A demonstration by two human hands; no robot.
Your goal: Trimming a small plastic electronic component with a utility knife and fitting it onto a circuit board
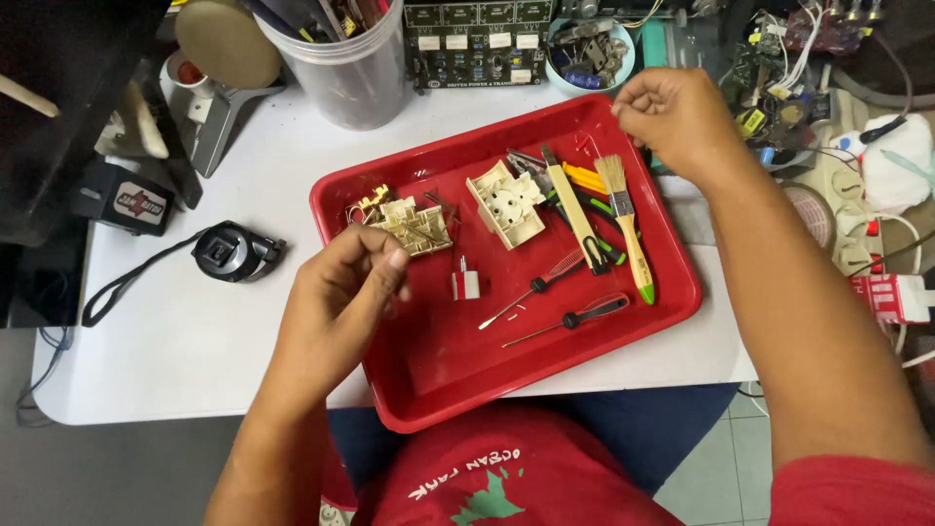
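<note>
A red tray (545,365) lies on the white table in front of me. My left hand (343,287) hovers over its left part with fingers pinched together, just below a cream socket body with brass parts (414,224); whether it holds something small is unclear. My right hand (672,117) is closed loosely above the tray's far right corner, near a blue bowl of small parts (589,54). In the tray lie a cream socket cover (506,203), a small white piece (466,283), two red-handled screwdrivers (545,282), a paintbrush (628,229) and other tools.
A clear plastic tub of tools (351,58) stands at the back. A black tape measure with strap (232,251) lies left of the tray. A circuit board (474,39), wires and a white power strip (857,219) crowd the right side.
</note>
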